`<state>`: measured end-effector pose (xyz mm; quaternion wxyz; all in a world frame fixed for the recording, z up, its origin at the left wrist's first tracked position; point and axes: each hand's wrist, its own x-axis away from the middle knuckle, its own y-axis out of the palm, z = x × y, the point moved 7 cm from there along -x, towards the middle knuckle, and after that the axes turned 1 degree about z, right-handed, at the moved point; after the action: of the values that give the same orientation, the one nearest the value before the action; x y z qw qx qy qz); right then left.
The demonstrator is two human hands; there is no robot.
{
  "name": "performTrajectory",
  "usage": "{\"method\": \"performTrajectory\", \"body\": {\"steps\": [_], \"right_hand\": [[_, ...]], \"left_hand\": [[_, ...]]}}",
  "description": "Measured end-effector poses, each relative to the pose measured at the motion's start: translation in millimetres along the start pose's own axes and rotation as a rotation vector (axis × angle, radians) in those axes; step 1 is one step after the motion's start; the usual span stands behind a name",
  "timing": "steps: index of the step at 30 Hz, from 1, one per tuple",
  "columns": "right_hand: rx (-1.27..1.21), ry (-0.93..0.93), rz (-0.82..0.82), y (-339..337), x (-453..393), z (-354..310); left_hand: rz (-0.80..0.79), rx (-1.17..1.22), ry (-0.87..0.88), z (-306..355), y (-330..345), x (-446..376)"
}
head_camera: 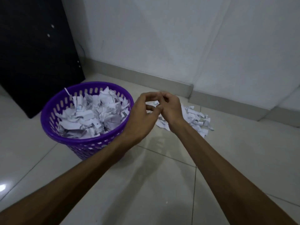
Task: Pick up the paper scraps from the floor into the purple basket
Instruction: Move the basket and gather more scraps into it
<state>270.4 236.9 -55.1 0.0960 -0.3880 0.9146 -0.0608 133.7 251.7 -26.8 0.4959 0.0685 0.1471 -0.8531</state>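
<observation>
On the tiled floor (pixel 162 184), near the corner where two white walls (pixel 162 38) meet, a purple basket (pixel 53 127) stands upright, its slotted sides showing and its inside heaped almost to the rim with torn white paper (pixel 90 114). To the right of the basket, well clear of it, a loose pile of paper scraps (pixel 196 119) lies spread on the floor close to the grey skirting board (pixel 146 77). Both bare arms reach forward from the bottom of the view, and the two hands meet in the air between the basket and the pile, partly covering the near edge of the scraps. The left hand (pixel 142 117) hangs just beside the basket's right rim, its fingers (pixel 151 96) curled, with the thumb and a fingertip drawn together; the right hand (pixel 170 108) has its fingers bent inward toward the left hand. White paper shows in the gap between the two hands, but I cannot tell whether either hand is grasping a scrap or whether that paper belongs to the pile behind. A dark board (pixel 35 54) leans against the wall behind the basket on the left.
</observation>
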Motion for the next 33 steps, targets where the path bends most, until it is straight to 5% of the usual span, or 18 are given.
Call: {"method": "performTrajectory", "body": {"steps": [5, 17, 23, 33], "right_hand": [[0.051, -0.109, -0.121, 49.9, -3.8, -46.8], [0.399, -0.216, -0.271, 108.3, -24.0, -86.3], [0.499, -0.209, -0.282, 104.8, -44.1, -88.5], [0.569, 0.000, -0.005, -63.1, -74.8, 40.7]], "left_hand": [[0.136, -0.120, 0.041, 10.2, -75.2, -34.4], [0.298, -0.184, -0.192, -27.2, -202.1, -95.1], [0.262, -0.123, -0.177, -15.3, -172.8, -120.5], [-0.014, 0.253, -0.269, 6.8, 27.5, -156.8]]}}
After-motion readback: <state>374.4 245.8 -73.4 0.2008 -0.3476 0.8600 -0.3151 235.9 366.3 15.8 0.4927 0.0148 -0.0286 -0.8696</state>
